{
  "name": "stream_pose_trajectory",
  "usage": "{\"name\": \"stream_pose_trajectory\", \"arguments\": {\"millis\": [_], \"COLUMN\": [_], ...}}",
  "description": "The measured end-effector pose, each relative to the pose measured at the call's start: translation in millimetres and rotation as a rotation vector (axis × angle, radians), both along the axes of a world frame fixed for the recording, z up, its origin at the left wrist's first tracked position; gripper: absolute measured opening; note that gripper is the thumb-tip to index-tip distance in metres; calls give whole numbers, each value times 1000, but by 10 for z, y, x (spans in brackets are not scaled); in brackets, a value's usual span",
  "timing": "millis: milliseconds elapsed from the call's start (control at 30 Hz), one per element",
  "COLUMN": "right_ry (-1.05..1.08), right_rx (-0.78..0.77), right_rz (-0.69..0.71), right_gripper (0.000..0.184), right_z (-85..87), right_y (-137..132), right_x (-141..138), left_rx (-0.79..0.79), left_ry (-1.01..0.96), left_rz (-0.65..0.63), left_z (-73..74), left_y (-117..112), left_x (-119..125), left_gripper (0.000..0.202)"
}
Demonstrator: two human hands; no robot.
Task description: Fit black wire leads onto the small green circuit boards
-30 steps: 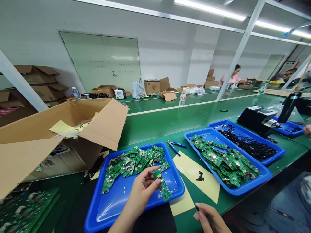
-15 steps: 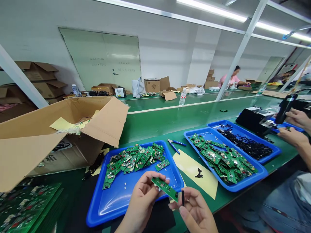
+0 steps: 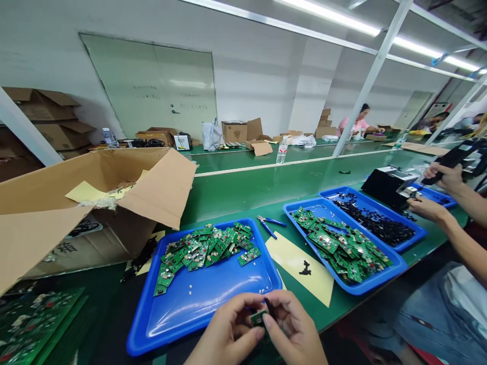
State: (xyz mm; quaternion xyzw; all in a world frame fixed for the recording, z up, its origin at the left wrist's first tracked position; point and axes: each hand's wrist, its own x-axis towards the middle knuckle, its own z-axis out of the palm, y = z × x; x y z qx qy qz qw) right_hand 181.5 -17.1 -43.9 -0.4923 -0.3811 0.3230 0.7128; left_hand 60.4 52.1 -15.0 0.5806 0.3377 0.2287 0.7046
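Observation:
Both hands meet just in front of the near edge of a blue tray (image 3: 182, 309). Between the fingers of my left hand (image 3: 232, 329) is a small green circuit board (image 3: 257, 318), mostly covered by the fingers. My right hand (image 3: 291, 329) pinches a small black plastic piece (image 3: 268, 305) against the board's end; whether it is seated there I cannot tell. Green circuit boards (image 3: 213, 248) lie heaped at the far side of the tray, with a few tiny white bits on its bare floor.
Blue-handled cutters (image 3: 271, 225) and yellow paper (image 3: 300, 271) with black pieces (image 3: 305, 268) lie right of the tray. Beyond are another board-filled tray (image 3: 380, 284) and one of black parts. An open carton (image 3: 152, 203) stands left, above stacked board panels (image 3: 38, 324). A co-worker's hands (image 3: 429, 208) hold a black tool.
My hands have come together and lower; the board has turned and the black piece, held apart before, now meets it. The co-worker's black tool has tilted from upright toward level.

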Motion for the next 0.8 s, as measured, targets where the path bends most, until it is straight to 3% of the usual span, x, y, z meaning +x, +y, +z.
{"name": "stream_pose_trajectory", "arguments": {"millis": [267, 400, 567, 700, 800], "right_ry": [-350, -437, -520, -594, -681], "right_rx": [35, 88, 106, 22, 71], "right_rz": [-143, -92, -68, 42, 107], "right_gripper": [18, 17, 36, 17, 13], "right_z": [89, 128, 128, 205, 300], "right_y": [-79, -119, -156, -188, -186], "right_x": [280, 348, 313, 395, 454], "left_rx": [-28, -55, -69, -73, -53], "left_ry": [84, 87, -31, -63, -48], "left_rz": [82, 117, 133, 117, 80], "left_z": [98, 110, 130, 133, 146], "left_y": [-14, -41, -146, -184, -180], "left_x": [41, 42, 136, 159, 151], "left_gripper": [50, 49, 46, 38, 37]}}
